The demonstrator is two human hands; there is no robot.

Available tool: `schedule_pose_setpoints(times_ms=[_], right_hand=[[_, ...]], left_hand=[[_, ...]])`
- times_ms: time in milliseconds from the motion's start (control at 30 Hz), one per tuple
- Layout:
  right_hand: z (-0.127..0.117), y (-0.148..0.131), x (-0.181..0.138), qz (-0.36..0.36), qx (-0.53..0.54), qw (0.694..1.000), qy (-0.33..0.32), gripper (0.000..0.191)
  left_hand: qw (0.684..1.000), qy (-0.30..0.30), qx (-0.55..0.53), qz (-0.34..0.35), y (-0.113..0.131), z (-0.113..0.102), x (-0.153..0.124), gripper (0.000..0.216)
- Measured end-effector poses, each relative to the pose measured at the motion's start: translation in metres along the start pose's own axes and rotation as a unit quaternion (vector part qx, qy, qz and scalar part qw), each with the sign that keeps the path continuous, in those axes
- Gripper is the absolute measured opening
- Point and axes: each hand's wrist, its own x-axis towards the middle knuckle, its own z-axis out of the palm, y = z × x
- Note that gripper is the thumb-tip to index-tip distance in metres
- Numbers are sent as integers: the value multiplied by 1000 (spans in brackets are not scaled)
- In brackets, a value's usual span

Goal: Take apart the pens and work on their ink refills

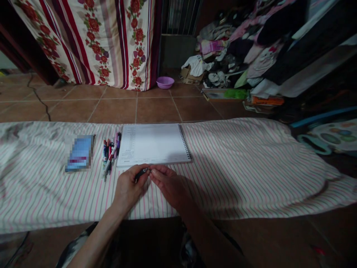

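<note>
My left hand (130, 185) is closed around a small dark object (141, 174) with a light mark on it. Only a short part of it shows, and its kind cannot be made out. My right hand (169, 183) pinches at the object's right end, its fingertips meeting those of the left. Just beyond both hands lies an open spiral notebook (156, 143), its page mostly blank with print along the left and bottom edges. To the notebook's left is a bunch of several pens (110, 152).
A striped cloth (237, 167) covers the low table. Farther left on it lies a flat blue item (80, 152), blurred out. Beyond, on the tiled floor, are a purple basin (165, 82), a floral curtain (111, 44) and a heap of clothes (223, 52).
</note>
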Motion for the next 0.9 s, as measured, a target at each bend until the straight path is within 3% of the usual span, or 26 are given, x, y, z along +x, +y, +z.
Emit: schedule_pose_setpoints(times_ms=[167, 367, 533, 700, 900], right_hand=[[-6, 0, 2, -13, -78, 997, -22, 17], [-20, 4, 8, -85, -172, 980, -55, 16], [-24, 5, 12, -96, -243, 963, -69, 14], [-17, 1, 11, -76, -193, 977, -53, 20], [-14, -4, 9, 11, -45, 998, -44, 26]], left_hand=[[1000, -13, 7, -8, 4, -6, 5, 22], [999, -37, 9, -31, 7, -8, 11, 24], [994, -35, -80, -66, 2, -2, 13, 25], [986, 2, -135, -100, -1, 2, 11, 28], [996, -6, -56, -75, -7, 3, 3, 27]])
